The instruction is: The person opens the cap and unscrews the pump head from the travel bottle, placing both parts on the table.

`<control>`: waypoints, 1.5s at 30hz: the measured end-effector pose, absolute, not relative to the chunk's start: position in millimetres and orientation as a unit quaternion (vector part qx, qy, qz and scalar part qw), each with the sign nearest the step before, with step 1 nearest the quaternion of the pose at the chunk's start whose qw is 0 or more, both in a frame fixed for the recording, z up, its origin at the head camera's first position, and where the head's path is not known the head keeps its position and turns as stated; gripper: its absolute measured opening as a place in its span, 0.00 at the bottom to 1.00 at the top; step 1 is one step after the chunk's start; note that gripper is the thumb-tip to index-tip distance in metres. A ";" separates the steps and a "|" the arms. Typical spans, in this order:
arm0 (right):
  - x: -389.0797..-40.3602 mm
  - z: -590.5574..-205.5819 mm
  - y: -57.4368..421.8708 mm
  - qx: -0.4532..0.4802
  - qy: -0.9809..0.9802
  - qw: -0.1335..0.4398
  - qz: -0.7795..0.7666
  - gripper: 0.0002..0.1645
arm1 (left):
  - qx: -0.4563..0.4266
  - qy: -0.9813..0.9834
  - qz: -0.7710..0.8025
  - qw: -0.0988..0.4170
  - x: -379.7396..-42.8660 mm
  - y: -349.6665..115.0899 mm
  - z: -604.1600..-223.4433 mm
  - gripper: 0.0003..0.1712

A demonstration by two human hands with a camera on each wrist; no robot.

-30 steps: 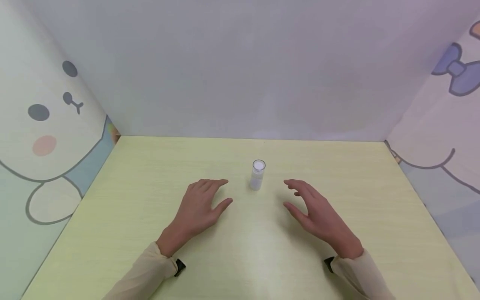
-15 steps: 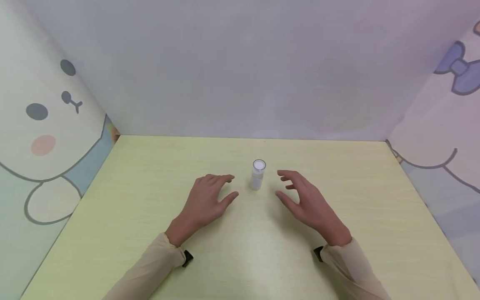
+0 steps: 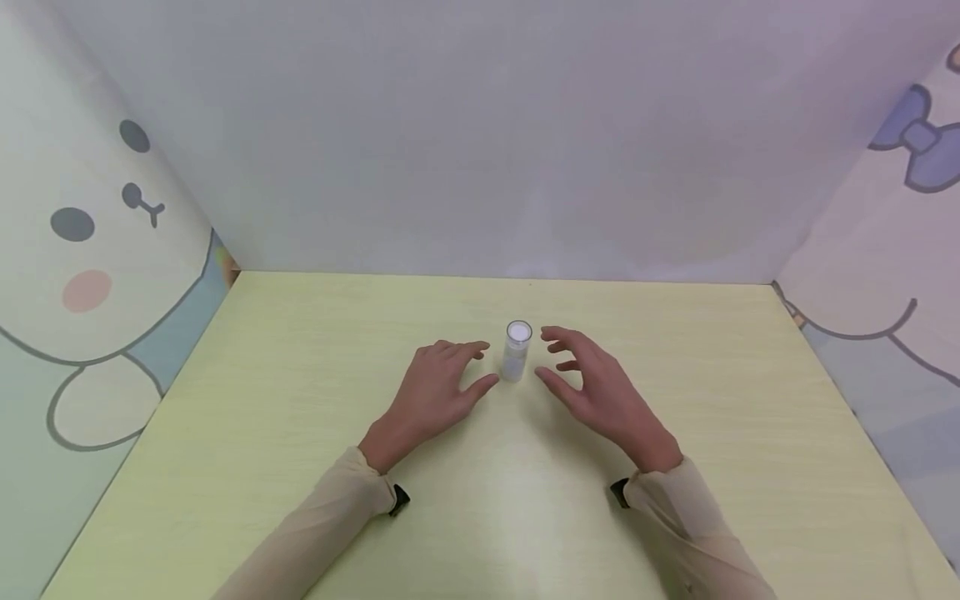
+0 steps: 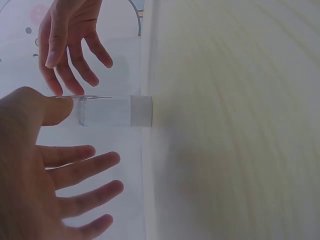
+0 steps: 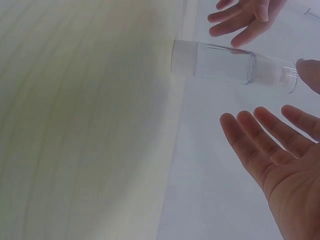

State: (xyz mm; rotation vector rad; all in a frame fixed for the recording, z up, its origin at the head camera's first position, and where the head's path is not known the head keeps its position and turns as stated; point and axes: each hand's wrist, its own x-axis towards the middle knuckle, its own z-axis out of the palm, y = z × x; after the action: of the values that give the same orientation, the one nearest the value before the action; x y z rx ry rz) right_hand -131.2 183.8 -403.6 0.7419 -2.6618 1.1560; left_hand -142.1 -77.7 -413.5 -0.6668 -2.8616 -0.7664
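Observation:
A small clear bottle (image 3: 516,352) stands upright on the table. The right wrist view shows its white bottom end, clear body (image 5: 222,62) and a see-through upper part with a white piece inside. Left of it in the head view is my left hand (image 3: 431,396), its fingers spread and slightly bent. My right hand (image 3: 603,392) faces it from the other side, thumb apart from the loosely bent fingers. Both hands hold nothing, and gaps show between their fingertips and the bottle in the head view. In the left wrist view my left thumb (image 4: 59,110) overlaps the bottle's upper end.
The pale yellow wooden table (image 3: 315,333) reaches back to a plain grey-white wall (image 3: 480,150). Side panels with cartoon drawings, the left panel (image 3: 45,367) and the right panel (image 3: 862,275), flank it. Black straps (image 3: 401,500) show at the sleeve cuffs.
Both hands have moved inward and a little forward over the table, closing in on the bottle from either side. The bottle stays where it was.

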 end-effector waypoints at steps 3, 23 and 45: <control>-137.2 -404.9 180.3 0.247 -0.879 0.062 0.404 0.34 | -0.217 -0.943 -0.247 0.041 -145.5 -72.4 -413.9 0.30; -153.3 -408.4 154.9 0.241 -0.846 0.074 0.470 0.32 | -0.249 -0.927 -0.271 0.068 -158.3 -47.6 -419.7 0.22; -147.8 -402.3 160.7 0.183 -0.834 0.041 0.519 0.22 | -0.249 -0.925 -0.285 0.045 -158.6 -43.8 -419.1 0.24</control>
State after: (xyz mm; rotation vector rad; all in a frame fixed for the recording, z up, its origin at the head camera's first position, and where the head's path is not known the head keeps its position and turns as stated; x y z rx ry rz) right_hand -147.8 160.7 -402.3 0.5600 -2.5548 1.5887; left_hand -158.6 -43.8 -419.1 -0.7593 -2.8250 -0.8709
